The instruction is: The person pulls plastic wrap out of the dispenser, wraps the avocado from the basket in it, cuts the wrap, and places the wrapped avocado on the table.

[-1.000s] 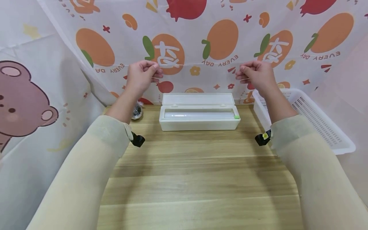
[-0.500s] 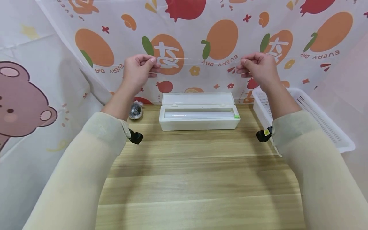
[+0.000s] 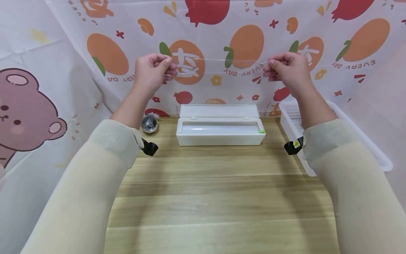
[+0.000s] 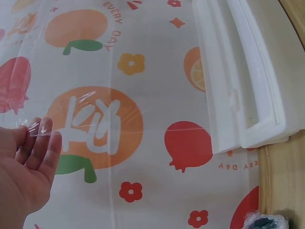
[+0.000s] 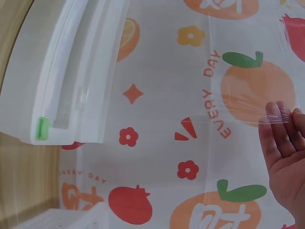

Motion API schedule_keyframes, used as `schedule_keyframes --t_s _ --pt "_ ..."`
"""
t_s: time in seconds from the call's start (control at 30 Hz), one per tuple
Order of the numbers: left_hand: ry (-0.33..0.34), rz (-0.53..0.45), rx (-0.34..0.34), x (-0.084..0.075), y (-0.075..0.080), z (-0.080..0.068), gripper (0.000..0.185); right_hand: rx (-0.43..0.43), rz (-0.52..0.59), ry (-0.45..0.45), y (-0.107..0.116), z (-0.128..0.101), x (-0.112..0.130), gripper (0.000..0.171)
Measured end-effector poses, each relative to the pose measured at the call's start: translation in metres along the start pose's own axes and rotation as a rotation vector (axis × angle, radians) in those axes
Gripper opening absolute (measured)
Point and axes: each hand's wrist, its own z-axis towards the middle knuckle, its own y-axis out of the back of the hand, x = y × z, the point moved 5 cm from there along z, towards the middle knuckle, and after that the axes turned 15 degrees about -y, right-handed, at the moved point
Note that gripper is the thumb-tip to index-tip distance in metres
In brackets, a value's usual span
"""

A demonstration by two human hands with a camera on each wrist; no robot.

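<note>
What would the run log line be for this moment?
left hand: pinches cling film | right hand: pinches cling film | film: stretched above open dispenser box | basket: right

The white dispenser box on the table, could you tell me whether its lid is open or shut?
Open. The white dispenser box has its lid tilted back toward the curtain, exposing the roll inside.

1. The right hand (image 5: pixel 285 157) holds a sheet of clear cling film (image 5: pixel 248 102) at its fingertips (image 5: pixel 274 112).
2. The open white dispenser box (image 5: pixel 66 71), with a green slider (image 5: pixel 43 128), rests on the wooden counter (image 5: pixel 19 181).
</note>
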Motion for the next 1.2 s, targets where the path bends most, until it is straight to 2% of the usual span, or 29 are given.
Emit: schedule_keyframes --t_s 0.17,0.37,0.67,0.93,1.2 --pt "-0.034 -0.035 -0.001 -0.005 0.0 0.004 0.026 -0.019 0.0 0.027 0.002 -0.001 0.005 0.039" --pt "-0.06 -0.085 -0.006 -0.014 0.0 0.009 0.02 0.005 0.059 0.042 0.004 -0.004 0.012 0.039" --pt "-0.083 -0.004 -0.002 -0.029 0.0 0.014 0.025 -0.013 0.067 0.036 0.01 -0.006 0.023 0.042" --pt "-0.101 -0.057 -0.016 -0.037 0.003 0.016 0.022 -0.032 0.093 0.028 0.012 -0.009 0.034 0.046" --pt "-0.121 -0.04 -0.028 -0.045 0.004 0.015 0.019 -0.053 0.108 0.046 0.012 -0.014 0.04 0.046"
